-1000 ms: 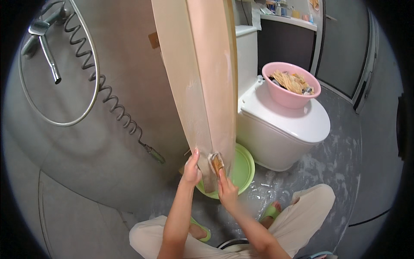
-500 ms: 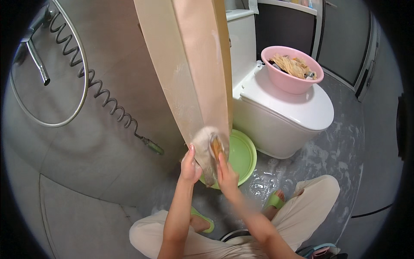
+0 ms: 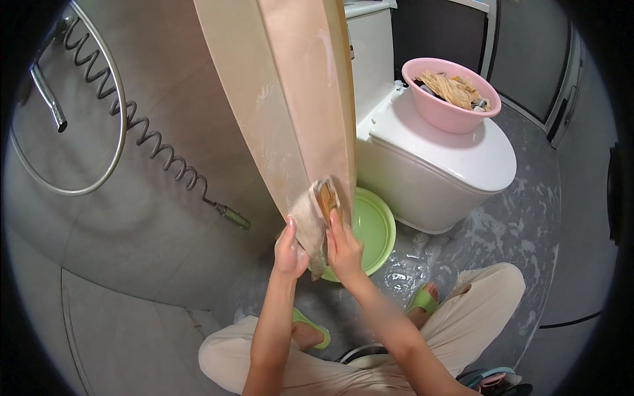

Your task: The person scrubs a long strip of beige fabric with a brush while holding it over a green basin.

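Head view, centre of frame. A tall beige board (image 3: pixel 290 99) stands tilted, running from the top edge down to mid-frame, its lower end just above a green basin (image 3: pixel 373 228).

Right hand (image 3: pixel 343 249): fingers closed on a small brown scrubbing block (image 3: pixel 325 198), which sits just above the knuckles and presses against the lower narrow edge of the board. A pale wet cloth (image 3: pixel 309 228) hangs between the two hands, touching both and draped against the board's lower end; which hand actually grips it I cannot tell.

Left hand (image 3: pixel 289 249): fingers extended upward, flat against the cloth and the board's lower left side. No closed grip visible on anything.

Containers:
- Green basin on the floor, centre, partly hidden behind hands and board; its inside looks wet and shiny, contents not otherwise discernible.
- Pink basin (image 3: pixel 444 109), upper right, resting on the closed lid of a white toilet (image 3: pixel 436 165); it holds a heap of tan strips.

Floor (image 3: pixel 515 224) at right is grey, wet, streaked with white. Coiled shower hose (image 3: pixel 155 142) hangs on the wall at upper left.
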Available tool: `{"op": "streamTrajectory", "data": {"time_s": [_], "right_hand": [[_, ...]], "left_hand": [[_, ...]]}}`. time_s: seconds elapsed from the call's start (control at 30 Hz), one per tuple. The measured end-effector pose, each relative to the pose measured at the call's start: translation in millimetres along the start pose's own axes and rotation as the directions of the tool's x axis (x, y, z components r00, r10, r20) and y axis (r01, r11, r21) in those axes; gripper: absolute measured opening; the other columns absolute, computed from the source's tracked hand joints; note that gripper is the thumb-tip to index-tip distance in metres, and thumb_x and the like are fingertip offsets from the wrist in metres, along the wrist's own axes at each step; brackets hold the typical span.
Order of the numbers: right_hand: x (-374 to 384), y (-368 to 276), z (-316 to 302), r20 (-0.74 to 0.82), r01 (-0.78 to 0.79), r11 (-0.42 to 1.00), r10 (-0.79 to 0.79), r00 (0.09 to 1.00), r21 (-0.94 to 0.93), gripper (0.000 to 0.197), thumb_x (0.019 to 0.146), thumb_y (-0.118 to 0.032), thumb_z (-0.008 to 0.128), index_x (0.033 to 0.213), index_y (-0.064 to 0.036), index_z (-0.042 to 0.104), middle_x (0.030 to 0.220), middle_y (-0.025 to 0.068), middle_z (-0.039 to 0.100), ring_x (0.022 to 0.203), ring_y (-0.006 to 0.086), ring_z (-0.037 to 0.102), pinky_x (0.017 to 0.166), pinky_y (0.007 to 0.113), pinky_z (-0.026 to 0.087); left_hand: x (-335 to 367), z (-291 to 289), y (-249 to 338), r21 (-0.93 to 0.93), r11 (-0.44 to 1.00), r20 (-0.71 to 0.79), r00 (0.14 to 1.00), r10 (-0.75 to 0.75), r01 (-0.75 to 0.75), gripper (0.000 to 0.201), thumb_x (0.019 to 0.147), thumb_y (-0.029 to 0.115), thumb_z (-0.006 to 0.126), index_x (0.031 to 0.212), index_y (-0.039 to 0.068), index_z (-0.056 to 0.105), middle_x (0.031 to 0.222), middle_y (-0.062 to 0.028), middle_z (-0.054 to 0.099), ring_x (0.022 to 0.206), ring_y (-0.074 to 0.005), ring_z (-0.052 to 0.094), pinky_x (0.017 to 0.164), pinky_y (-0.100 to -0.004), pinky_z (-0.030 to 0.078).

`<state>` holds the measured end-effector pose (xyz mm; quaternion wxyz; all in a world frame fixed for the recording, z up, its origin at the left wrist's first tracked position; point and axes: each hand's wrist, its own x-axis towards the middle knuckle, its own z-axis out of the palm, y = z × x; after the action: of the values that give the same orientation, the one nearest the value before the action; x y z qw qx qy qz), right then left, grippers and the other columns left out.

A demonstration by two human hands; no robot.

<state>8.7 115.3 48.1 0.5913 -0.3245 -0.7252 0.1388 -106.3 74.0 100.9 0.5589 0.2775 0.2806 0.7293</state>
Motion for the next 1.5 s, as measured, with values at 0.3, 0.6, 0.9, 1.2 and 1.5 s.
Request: {"op": "streamTrajectory", "data": {"time_s": [0.3,0.6,0.9,1.2,1.5], "right_hand": [[-88,-8,-12,0.152,-0.089,0.996,0.087,0.985,0.005,0.048,0.085,-0.007,0.063,0.132,-0.0085,0.053,0.087,0.0149,0.064,0.064,0.0303,0.063,0.059,0.038,0.053],[-105,7,-15,0.131,-0.07,0.998,0.07,0.989,-0.002,0.05,0.083,-0.005,0.063,0.131,-0.0082,0.053,0.088,0.0146,0.063,0.067,0.0303,0.064,0.056,0.037,0.051],[-59,2,3,0.191,-0.087,0.996,0.092,0.977,-0.033,0.052,0.08,-0.003,0.065,0.13,-0.0085,0.054,0.092,0.0145,0.065,0.071,0.0314,0.065,0.059,0.039,0.054],[-70,7,5,0.127,-0.074,0.997,0.075,0.989,-0.012,0.05,0.082,-0.01,0.065,0.131,-0.0118,0.054,0.09,0.015,0.064,0.063,0.0292,0.064,0.05,0.038,0.05],[-131,23,-5,0.121,-0.083,0.996,0.086,0.989,-0.028,0.051,0.083,-0.01,0.066,0.132,-0.0114,0.053,0.088,0.013,0.063,0.063,0.0294,0.062,0.053,0.038,0.05]], "left_hand": [[1,-31,-30,0.16,0.987,-0.086,0.996,-0.016,0.03,0.046,0.101,0.035,0.036,0.134,0.003,0.041,0.131,-0.0099,0.051,0.122,-0.0246,0.048,0.105,-0.0411,0.036],[-3,-27,-38,-0.004,0.988,-0.043,0.987,-0.152,0.152,0.048,0.101,0.038,0.037,0.135,0.004,0.041,0.133,-0.0076,0.049,0.125,-0.0209,0.044,0.107,-0.0383,0.032],[-9,-33,-47,0.068,0.99,-0.059,0.991,-0.118,0.122,0.043,0.103,0.034,0.031,0.133,0.005,0.042,0.13,-0.0082,0.051,0.12,-0.0217,0.048,0.104,-0.0369,0.036],[-13,-31,-46,0.069,0.987,-0.122,0.983,-0.135,0.144,0.05,0.102,0.037,0.034,0.138,0.001,0.036,0.137,-0.0088,0.044,0.129,-0.0213,0.039,0.11,-0.0368,0.027],[-8,-34,-44,0.088,0.989,-0.133,0.985,-0.111,0.123,0.05,0.102,0.038,0.031,0.138,0.004,0.037,0.137,-0.0077,0.046,0.127,-0.0237,0.042,0.108,-0.0406,0.03]]}}
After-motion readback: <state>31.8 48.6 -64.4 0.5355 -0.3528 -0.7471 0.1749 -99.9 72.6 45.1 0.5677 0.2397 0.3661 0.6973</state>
